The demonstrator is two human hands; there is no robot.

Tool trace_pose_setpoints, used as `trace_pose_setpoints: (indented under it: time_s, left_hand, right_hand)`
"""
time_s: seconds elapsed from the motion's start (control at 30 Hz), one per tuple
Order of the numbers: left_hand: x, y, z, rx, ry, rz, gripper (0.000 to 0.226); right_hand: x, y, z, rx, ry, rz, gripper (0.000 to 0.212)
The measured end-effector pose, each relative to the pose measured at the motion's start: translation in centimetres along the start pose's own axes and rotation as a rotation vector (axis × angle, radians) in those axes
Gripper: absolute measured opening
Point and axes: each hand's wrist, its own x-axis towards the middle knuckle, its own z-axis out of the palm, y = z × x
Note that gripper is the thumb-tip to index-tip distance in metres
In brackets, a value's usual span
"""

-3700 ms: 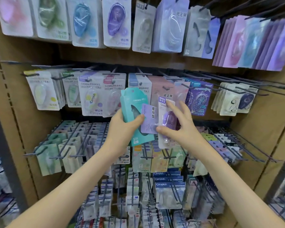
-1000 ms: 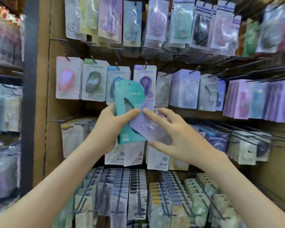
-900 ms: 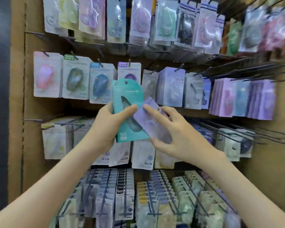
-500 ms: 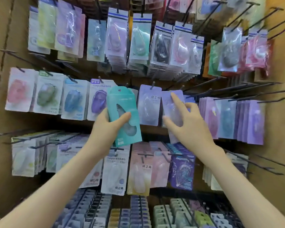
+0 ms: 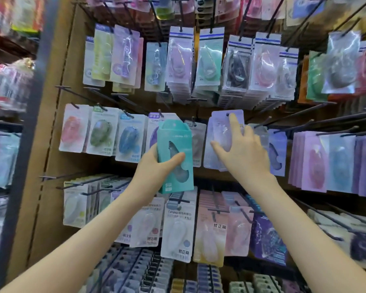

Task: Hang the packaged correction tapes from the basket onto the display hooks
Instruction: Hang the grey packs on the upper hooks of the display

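At the middle of the frame, your left hand (image 5: 154, 168) grips a teal box (image 5: 173, 144) of correction tape. Your thumb is clamped across its front and the rest of the hand is wrapped round its left edge. The box stands nearly upright in front of the middle row of hanging packs and touches no hook.

Just right of it, your right hand (image 5: 245, 153) lies against a lilac pack (image 5: 219, 132), back of the hand toward you. Its fingers (image 5: 232, 121) are apart: the forefinger points straight up to the pack's top edge and the thumb stretches out to the left over its front. The hole at the top of the pack sits at the tip of a hook, though you cannot tell whether the hook passes through it.

Left of the teal box, a pink pack (image 5: 71, 129), a green pack (image 5: 100, 132) and a blue pack (image 5: 128, 138) hang side by side on the brown back board (image 5: 57, 81). At the right of the frame, bare black hooks (image 5: 304, 112) stick out above a thick bunch of purple packs (image 5: 313, 161). More packs fill the rows above and below.
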Motion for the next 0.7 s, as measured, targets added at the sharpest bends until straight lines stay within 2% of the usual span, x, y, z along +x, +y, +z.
trace_pose_setpoints:
  time_s: [0.1, 0.23, 0.4, 0.47, 0.57, 0.6, 0.63, 0.7]
  left_hand:
    - [0.1, 0.0, -0.6, 0.031, -0.029, 0.027, 0.027]
    - [0.1, 0.1, -1.8, 0.067, -0.056, 0.082, 0.023]
    - [-0.1, 0.3, -2.6, 0.07, -0.098, 0.106, 0.022]
    - [0.0, 0.4, -2.6, -0.006, -0.106, 0.058, 0.022]
    - [0.0, 0.5, -1.7, -0.158, -0.149, -0.041, 0.018]
    - [-0.1, 0.6, -1.1, -0.183, -0.181, -0.053, 0.015]
    - [-0.3, 0.7, -0.3, -0.209, -0.218, -0.055, 0.012]
    - [-0.8, 1.0, 1.6, -0.266, -0.289, -0.058, 0.01]
  right_hand:
    - [0.5, -0.6, -0.3, -0.095, -0.012, 0.003, 0.077]
    - [1.1, -0.8, 1.0, -0.076, -0.12, 0.11, 0.086]
    - [2.4, -0.1, 2.3, 0.063, -0.295, 0.209, 0.083]
    - [1.5, -0.9, 1.8, 0.151, -0.264, 0.225, 0.077]
    - [-1.7, -2.5, -0.1, 0.412, -0.06, 0.143, 0.064]
    - [-2.9, -3.0, -1.0, 0.52, -0.039, 0.082, 0.061]
    - [-4.0, -3.5, -2.0, 0.595, -0.066, 0.015, 0.058]
    - [-5.6, -3.8, -3.5, 0.574, -0.179, -0.063, 0.059]
